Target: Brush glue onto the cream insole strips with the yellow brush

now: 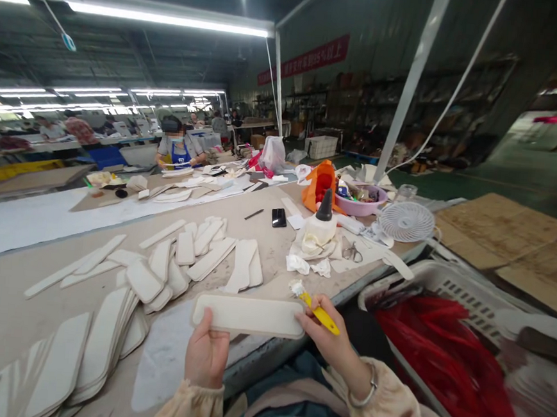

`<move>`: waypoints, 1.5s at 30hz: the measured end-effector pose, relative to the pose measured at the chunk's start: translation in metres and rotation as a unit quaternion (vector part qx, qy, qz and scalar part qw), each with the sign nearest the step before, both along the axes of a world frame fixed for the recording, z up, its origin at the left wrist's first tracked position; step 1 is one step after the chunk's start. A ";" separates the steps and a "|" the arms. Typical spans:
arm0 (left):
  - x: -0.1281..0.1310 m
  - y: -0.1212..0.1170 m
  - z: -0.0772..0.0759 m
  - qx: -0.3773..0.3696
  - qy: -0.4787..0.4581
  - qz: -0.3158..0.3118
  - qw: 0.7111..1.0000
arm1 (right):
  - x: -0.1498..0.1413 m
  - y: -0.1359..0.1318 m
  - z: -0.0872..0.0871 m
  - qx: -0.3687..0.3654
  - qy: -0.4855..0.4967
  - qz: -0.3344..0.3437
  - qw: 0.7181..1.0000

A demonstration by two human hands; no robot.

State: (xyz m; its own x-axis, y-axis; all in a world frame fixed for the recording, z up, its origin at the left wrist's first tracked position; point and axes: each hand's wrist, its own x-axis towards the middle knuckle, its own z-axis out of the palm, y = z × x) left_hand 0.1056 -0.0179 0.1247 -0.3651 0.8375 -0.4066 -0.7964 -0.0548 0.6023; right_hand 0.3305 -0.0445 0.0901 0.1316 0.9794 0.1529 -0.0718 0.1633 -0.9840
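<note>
A long cream panel with rounded corners (251, 314) is held level in front of me, over the table's near edge. My left hand (207, 350) grips its left end, thumb on top. In my right hand (326, 331) is a yellow-handled brush (319, 313), its whitish head pointing up and left; the fingertips of that hand also touch the panel's right end. Piles of similar pale panels (104, 336) lie to the left on the table. Crumpled white tissues (298, 264) and a pale container with a black cone-shaped top (320, 231) stand beyond the brush.
Farther back on the table are a black phone (279, 217), scissors (352, 251), a small white fan (407, 221), a pink basin (363, 201) and an orange bag (320, 183). A white crate (446, 279) with red cloth sits at right. A co-worker (179, 149) works across the table.
</note>
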 end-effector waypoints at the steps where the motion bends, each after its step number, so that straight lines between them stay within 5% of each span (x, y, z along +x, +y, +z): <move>1: 0.001 0.000 0.001 0.001 0.001 -0.002 1.000 | 0.001 0.000 -0.001 -0.001 0.000 -0.003 1.000; 16: 0.018 0.000 -0.004 0.008 0.019 -0.016 1.000 | 0.016 0.011 -0.022 -0.035 0.004 -0.051 0.998; 27: -0.031 -0.001 -0.031 -0.042 0.149 -0.100 0.983 | 0.023 0.039 -0.017 0.004 -0.079 -0.015 0.997; 34: -0.055 0.013 -0.052 -0.104 0.257 -0.170 0.946 | 0.020 0.076 -0.034 0.033 -0.123 -0.009 0.992; 40: -0.070 0.021 -0.079 -0.138 0.406 -0.258 0.866 | 0.018 0.102 -0.050 0.044 -0.248 -0.012 0.968; 45: -0.073 0.021 -0.084 -0.147 0.424 -0.283 0.848 | 0.013 0.115 -0.056 0.040 -0.287 -0.010 0.957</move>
State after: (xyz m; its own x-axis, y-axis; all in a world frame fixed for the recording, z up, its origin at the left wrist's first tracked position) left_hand 0.0325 0.0028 0.0406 -0.2027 0.8844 -0.4205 0.0804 0.4430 0.8929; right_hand 0.3434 0.0709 0.0343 0.0228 0.9599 0.2795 0.4808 0.2346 -0.8449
